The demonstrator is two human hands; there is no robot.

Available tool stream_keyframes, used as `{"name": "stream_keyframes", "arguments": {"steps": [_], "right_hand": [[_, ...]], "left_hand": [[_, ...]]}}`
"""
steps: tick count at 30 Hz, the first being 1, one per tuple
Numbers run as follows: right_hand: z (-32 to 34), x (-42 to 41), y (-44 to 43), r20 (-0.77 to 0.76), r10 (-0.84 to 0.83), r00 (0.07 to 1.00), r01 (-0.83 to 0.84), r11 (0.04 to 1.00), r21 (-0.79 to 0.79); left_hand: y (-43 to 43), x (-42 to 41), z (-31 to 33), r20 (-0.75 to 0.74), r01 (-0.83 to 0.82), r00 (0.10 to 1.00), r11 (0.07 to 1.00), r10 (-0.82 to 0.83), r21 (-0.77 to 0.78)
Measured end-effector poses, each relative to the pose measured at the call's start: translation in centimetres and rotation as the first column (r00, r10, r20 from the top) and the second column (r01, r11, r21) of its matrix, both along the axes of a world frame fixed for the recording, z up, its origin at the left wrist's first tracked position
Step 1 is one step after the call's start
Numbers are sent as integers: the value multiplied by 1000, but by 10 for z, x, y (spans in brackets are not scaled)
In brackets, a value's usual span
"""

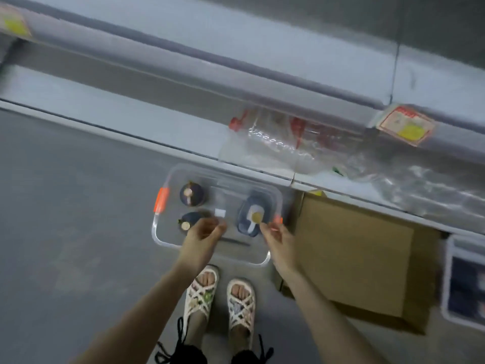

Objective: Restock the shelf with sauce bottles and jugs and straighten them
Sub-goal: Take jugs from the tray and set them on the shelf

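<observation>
A clear plastic bin (168, 239) with orange latches sits on the floor below me. Inside stand two dark sauce bottles (192, 193), (186, 222) on the left and a dark jug (253, 215) with a gold cap and white handle on the right. My left hand (203, 233) hovers over the nearer bottle, fingers loosely curled and holding nothing. My right hand (275, 239) reaches beside the jug, fingers relaxed, not gripping it. On the grey shelf (183, 127) lie clear bottles with red caps (275, 143). The frame is blurred.
A flat cardboard box (354, 256) lies on the floor right of the bin. Another bin (464, 282) shows at the right edge. A price tag (405, 124) hangs on the upper shelf rail. My sandalled feet (220, 298) stand just behind the bin.
</observation>
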State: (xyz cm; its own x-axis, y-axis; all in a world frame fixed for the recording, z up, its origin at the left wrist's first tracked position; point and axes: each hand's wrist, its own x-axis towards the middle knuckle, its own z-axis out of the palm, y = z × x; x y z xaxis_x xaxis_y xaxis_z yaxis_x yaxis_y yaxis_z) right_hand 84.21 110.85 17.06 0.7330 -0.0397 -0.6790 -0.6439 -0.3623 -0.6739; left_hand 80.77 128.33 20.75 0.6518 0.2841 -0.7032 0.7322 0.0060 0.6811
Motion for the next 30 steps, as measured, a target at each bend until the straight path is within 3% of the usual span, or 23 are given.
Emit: {"name": "stream_keyframes", "arguments": {"steps": [8,12,16,23,30], "right_hand": [[-150,-4,29,-59,-91,994,87,994,-73],[-198,0,48,-103,-324,941,315,945,-94],[-223,2,55,-161,-378,912,371,926,-76],[-205,9,59,-155,-363,919,347,930,-120],[-108,6,58,-99,-346,933,340,938,-67]], "left_hand": [[20,11,-165,-103,55,993,998,-58,-36],[20,12,-211,-116,101,988,994,-104,-38],[26,15,-238,-133,168,977,986,-169,-21],[38,10,-231,-191,237,953,971,-234,-4],[50,28,-154,-96,312,943,947,-319,-76]]}}
